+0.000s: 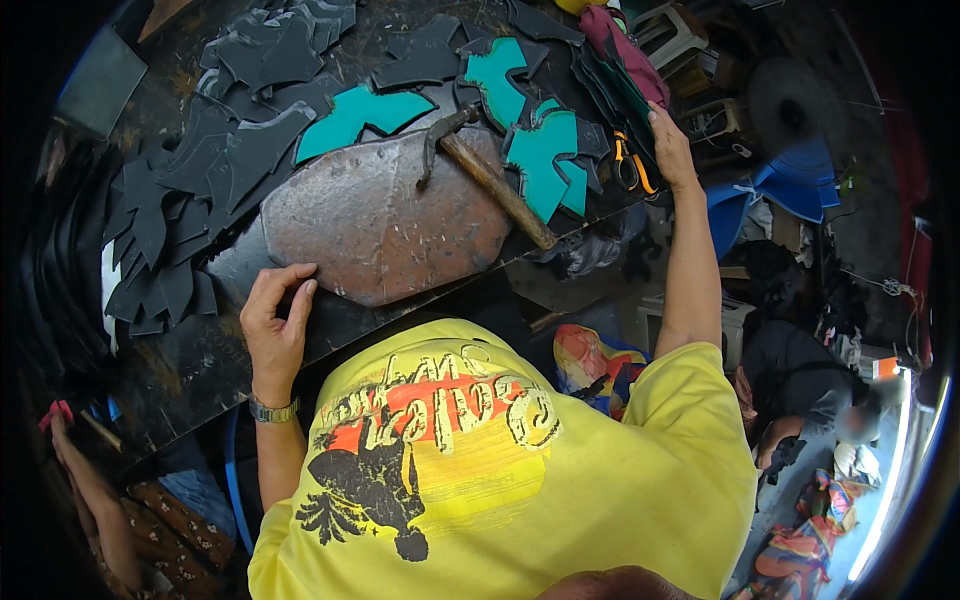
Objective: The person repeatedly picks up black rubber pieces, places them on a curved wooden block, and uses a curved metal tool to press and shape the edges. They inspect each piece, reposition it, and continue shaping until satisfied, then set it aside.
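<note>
My left hand (278, 312) rests at the near edge of a worn, many-sided metal plate (380, 235). Its fingers are loosely curled, the thumb is apart from the index finger, and nothing shows between them. Stretched out to the far right, my right hand (672, 148) has its fingers on the outer edge of a stack of dark sheet pieces (612, 88); its thumb is hidden. A wooden-handled hammer (495, 190) lies across the plate's right part. Teal cut pieces (543, 160) lie beyond and beside it.
Piles of black cut pieces (240, 150) cover the table's left and far side. Orange-handled scissors (630, 165) lie beside the dark stack, with maroon cloth (618, 45) beyond. A fan (795, 112) stands at right. Another person's arm (90, 490) shows at lower left.
</note>
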The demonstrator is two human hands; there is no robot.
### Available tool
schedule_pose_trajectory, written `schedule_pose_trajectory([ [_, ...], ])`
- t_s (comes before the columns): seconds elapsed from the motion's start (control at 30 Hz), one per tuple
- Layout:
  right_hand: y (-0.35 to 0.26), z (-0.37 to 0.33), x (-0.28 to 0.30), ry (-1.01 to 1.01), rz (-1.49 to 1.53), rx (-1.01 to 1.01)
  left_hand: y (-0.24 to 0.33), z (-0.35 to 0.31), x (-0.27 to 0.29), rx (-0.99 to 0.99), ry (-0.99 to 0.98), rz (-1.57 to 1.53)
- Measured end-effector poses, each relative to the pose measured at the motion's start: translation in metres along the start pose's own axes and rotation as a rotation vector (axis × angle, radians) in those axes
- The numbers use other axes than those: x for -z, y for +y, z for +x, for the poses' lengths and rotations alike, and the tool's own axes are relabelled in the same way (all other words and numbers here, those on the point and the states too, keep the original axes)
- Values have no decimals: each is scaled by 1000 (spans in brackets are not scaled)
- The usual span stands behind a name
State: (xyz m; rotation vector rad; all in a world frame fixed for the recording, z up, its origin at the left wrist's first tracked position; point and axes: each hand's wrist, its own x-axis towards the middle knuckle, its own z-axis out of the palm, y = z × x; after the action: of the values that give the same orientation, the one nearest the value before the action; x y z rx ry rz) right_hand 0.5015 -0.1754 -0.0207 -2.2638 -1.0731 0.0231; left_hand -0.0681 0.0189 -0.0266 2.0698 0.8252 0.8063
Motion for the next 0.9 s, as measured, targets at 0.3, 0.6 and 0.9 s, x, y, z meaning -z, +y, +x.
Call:
schedule_pose_trajectory([
  [0.3, -15, -3, 8, -164, -140, -5, -2, 0, 0, 8, 2, 14],
  [0.6, -2, 6, 11, -93, 97, -86, -5, -1, 0, 11, 3, 21],
  [0.9, 9, 8, 13, 6, 136, -79, -8, -1, -1, 4, -1, 49],
])
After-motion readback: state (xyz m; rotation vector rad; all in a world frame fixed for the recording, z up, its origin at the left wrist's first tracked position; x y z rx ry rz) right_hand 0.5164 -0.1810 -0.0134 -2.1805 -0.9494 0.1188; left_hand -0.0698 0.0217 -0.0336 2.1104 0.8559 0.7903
